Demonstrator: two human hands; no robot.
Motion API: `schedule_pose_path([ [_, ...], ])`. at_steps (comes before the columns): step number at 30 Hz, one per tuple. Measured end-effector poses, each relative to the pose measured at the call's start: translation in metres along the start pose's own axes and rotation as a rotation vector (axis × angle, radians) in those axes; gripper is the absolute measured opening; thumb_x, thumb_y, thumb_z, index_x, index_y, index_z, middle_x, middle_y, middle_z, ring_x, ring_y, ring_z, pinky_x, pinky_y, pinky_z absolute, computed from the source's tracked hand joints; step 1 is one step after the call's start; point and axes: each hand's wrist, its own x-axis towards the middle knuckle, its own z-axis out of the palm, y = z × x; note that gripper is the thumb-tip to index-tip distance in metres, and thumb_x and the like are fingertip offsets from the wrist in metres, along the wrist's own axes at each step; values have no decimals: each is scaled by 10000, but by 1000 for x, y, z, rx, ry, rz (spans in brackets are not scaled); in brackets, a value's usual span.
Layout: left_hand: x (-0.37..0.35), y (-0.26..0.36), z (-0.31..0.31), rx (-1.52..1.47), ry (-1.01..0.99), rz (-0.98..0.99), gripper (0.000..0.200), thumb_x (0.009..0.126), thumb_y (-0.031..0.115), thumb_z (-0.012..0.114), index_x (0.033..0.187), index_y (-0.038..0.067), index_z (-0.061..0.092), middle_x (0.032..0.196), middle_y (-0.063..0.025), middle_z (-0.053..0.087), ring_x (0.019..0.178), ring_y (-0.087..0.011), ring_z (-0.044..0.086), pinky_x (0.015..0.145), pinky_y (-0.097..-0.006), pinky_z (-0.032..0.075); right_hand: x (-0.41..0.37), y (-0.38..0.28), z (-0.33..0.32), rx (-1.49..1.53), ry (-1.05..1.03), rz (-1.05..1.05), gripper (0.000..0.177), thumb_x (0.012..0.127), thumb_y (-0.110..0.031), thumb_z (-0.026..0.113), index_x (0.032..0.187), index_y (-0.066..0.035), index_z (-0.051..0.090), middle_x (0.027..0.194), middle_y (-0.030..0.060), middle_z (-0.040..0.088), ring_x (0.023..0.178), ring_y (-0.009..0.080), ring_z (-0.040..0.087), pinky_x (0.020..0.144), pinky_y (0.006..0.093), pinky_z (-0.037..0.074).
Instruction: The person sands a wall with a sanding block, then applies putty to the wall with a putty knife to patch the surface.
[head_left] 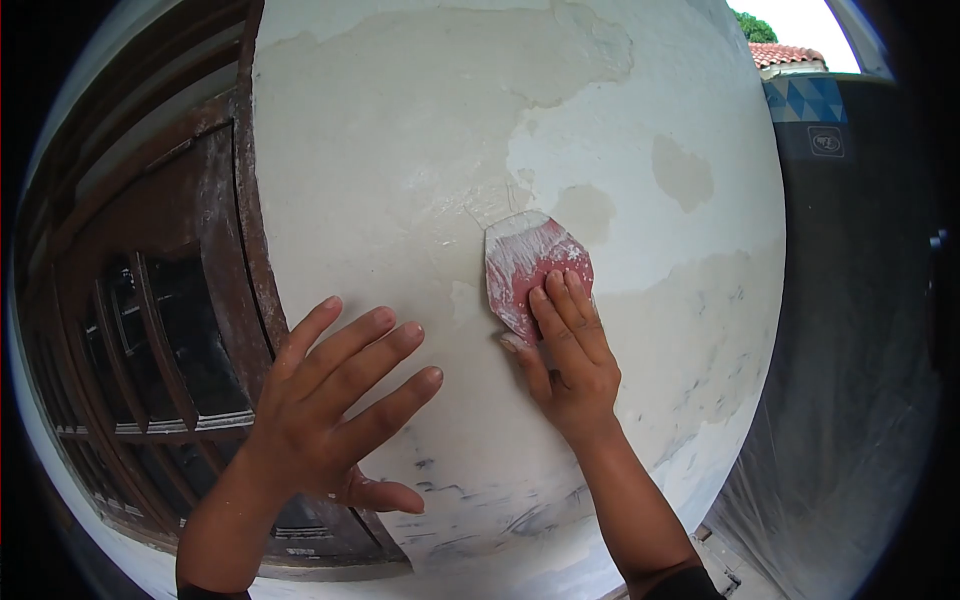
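Observation:
My right hand (pixel 572 345) grips a red putty spreader (pixel 535 265) smeared with white putty, its fingers laid over the face and the thumb at its lower left edge. The spreader's upper edge lies against the pale wall (pixel 380 200), just below a wet, glossy streak of putty. Patches of cream filler and whiter paint cover the wall around it. To the left, my left hand (pixel 345 400) is held up in front of the wall with fingers spread, holding nothing.
A dark brown wooden door (pixel 170 270) with glass panes and its frame stand at the left. Dark plastic sheeting (pixel 850 300) hangs along the right side. Beyond the wall's top right, a red tiled roof (pixel 785 54) shows. Grey smudges mark the lower wall.

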Motion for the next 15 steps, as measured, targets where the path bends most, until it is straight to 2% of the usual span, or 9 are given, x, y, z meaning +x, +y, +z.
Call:
schedule_pose_path([
  [2,0,0,0,7,-1,-2,861,786,852,485,1327,195,615,1410,-106,544,1319,-311,508,1114,-591,338,2,-2,-4,25,67,25,515,760,-73,823,1247,-16,667,1352,179,608,1319,333,534,1088,416,454],
  [5,3,1,0,13,-2,-2,862,786,854,480,1330,198,611,1412,-106,542,1321,-311,506,1115,-590,337,23,-2,4,28,76,10,517,758,-65,822,1249,-15,666,1349,179,610,1319,335,533,1087,414,454],
  [8,4,2,1,16,-2,-1,864,784,857,478,1329,199,610,1409,-105,544,1321,-311,506,1116,-590,336,15,-1,10,14,-1,-11,530,790,-133,812,1280,-19,644,1384,159,588,1337,316,516,1071,415,449],
  [12,-2,2,1,14,-13,-1,868,781,862,475,1327,200,613,1406,-103,547,1322,-310,506,1117,-591,334,-11,-7,-10,5,-32,-8,526,792,-138,813,1274,-11,646,1365,169,600,1336,312,519,1069,414,451],
  [15,-4,-1,0,21,-6,-11,867,782,864,469,1323,202,617,1407,-102,546,1322,-308,506,1121,-591,329,2,-2,-22,28,54,-15,539,770,-122,821,1265,3,648,1347,183,608,1315,343,534,1067,426,465],
])
